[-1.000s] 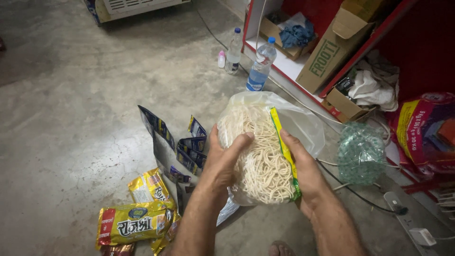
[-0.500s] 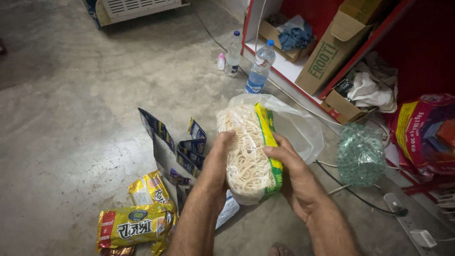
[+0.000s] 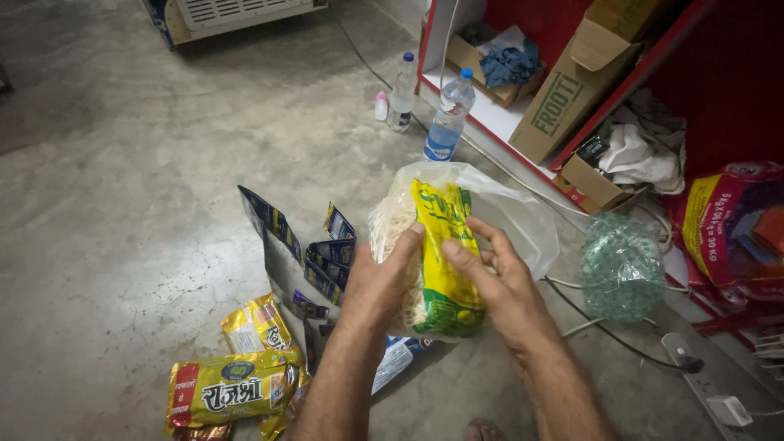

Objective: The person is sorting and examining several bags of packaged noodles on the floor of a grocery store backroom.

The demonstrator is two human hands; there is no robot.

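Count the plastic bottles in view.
3: a blue-capped bottle nearest the noodle bag, another bottle behind it, and a tiny pink-capped bottle beside that. Others may be hidden.

Glossy clear plastic noodle bag, shiny foil packets, rough matt concrete floor

Both forearms reach forward, close together. The left hand curls its fingers in a grip; the right hand presses with fingers spread.
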